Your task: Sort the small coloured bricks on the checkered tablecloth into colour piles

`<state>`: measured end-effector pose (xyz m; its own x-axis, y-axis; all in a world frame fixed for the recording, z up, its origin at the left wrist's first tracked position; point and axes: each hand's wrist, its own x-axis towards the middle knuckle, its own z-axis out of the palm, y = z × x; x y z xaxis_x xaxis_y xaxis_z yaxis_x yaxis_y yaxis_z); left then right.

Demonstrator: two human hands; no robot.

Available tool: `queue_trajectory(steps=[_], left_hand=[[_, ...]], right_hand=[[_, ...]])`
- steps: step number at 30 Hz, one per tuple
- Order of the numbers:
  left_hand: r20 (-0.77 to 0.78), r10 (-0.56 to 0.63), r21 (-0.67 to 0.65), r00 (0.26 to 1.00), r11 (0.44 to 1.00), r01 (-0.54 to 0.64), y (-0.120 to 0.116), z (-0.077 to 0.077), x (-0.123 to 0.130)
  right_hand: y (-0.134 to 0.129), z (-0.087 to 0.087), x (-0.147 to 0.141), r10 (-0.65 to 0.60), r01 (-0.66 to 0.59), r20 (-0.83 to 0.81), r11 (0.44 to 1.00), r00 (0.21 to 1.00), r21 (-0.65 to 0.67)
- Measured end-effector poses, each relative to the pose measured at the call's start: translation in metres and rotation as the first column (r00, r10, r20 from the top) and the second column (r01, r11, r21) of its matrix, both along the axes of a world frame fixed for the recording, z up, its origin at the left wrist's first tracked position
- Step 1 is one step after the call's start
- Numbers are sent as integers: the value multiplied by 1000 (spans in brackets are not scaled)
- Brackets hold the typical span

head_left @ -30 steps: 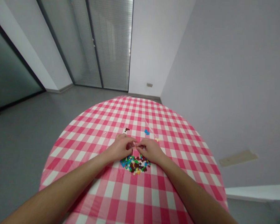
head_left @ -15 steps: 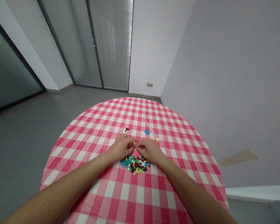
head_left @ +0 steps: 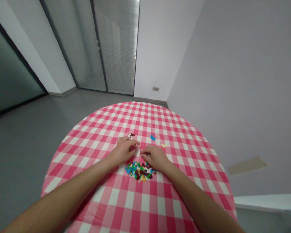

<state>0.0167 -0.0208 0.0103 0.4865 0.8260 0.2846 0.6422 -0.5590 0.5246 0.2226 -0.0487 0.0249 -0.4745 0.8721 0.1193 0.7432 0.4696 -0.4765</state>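
A pile of tiny coloured building bricks [head_left: 140, 171], in blue, green, brown, white and yellow, lies on the checked tablecloth just below my hands. My left hand [head_left: 123, 150] hovers above its upper left side, thumb and index finger apart; a bit of green shows between them, and I cannot tell whether it is held. Opposite it, my right hand [head_left: 156, 156] has thumb and index finger pinched together at the pile's upper right. Whatever is in that pinch is too small to make out.
Past my hands lie a brown brick group [head_left: 132, 135], a blue brick group [head_left: 152, 138] and a pale yellow one [head_left: 163, 146]. They rest on a round table with a red-and-white checked cloth [head_left: 140, 113]. A wall [head_left: 244, 97] stands on the right.
My left hand has drawn away to the left from my right hand, and its thumb and index finger have spread. The right hand has stayed nearly still, pinched.
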Motion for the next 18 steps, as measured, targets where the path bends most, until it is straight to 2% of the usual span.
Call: queue_trajectory(steps=[8, 18], left_hand=[[-10, 27, 3, 1000, 1000, -27, 0, 3, -4], [-1, 37, -5, 999, 999, -37, 0, 7, -4]], right_hand=[[1, -1, -1, 42, -42, 24, 999, 999, 8], [0, 0, -4, 16, -17, 17, 1000, 1000, 9]])
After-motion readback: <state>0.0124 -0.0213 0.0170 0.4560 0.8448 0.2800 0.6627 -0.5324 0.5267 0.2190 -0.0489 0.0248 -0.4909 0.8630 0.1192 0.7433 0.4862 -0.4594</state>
